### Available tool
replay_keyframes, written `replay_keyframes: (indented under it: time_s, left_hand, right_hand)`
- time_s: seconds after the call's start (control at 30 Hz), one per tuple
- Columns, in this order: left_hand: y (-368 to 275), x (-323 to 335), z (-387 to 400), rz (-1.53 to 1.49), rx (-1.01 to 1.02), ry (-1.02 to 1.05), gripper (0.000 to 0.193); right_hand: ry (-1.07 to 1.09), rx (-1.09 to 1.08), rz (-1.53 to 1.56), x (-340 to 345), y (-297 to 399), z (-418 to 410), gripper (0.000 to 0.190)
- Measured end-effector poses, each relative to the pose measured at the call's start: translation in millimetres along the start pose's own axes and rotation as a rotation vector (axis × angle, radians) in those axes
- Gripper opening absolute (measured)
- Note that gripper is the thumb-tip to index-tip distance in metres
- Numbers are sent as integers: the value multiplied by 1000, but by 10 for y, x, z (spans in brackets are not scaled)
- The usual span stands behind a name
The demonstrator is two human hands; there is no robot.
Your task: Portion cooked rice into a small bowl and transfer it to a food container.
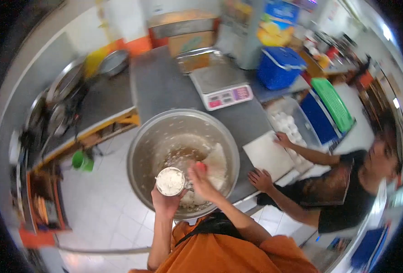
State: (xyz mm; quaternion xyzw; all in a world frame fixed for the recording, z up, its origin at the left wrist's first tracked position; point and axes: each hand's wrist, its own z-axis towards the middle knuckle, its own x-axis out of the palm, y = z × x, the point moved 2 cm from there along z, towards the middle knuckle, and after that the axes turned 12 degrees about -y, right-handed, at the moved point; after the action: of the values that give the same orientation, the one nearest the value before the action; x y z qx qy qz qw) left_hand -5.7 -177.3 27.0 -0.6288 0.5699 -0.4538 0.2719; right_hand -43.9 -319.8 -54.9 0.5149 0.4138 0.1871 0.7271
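My left hand (165, 201) holds a round cup (170, 181) heaped with white powder above the near side of a large metal bowl (138, 136). Just right of the cup, my right hand (201, 184) is over the bowl, blurred, its fingers pointing away from me. A red thing (200, 166) shows against its fingers; whether the hand grips it is unclear. More white powder (218, 163) lies piled along the bowl's right wall. Brownish wet matter with pale flecks (182, 155) covers part of the bottom.
A digital scale (222, 85) sits on the grey table beyond the bowl. At right, a person in black (345, 191) has both hands around a pale flat sheet (269, 153) beside eggs (287, 124). A blue lidded bin (280, 68) stands behind; pans (65, 82) lean at left.
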Motion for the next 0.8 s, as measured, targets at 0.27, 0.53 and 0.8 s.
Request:
replay_keyframes:
  time_s: [0.27,0.53,0.8]
  left_hand:
    - [-60,295,-110,506,505,-104,26]
    - [174,199,-72,359,269,-92,31]
    - [242,-22,-152,427,342,-188,32]
  right_hand:
    - [368,927,1434,-1197,60,147,57]
    - [-142,646,1531,-2347,-618,393,50]
    - [-704,385,1255,-2825,-1792,687,39]
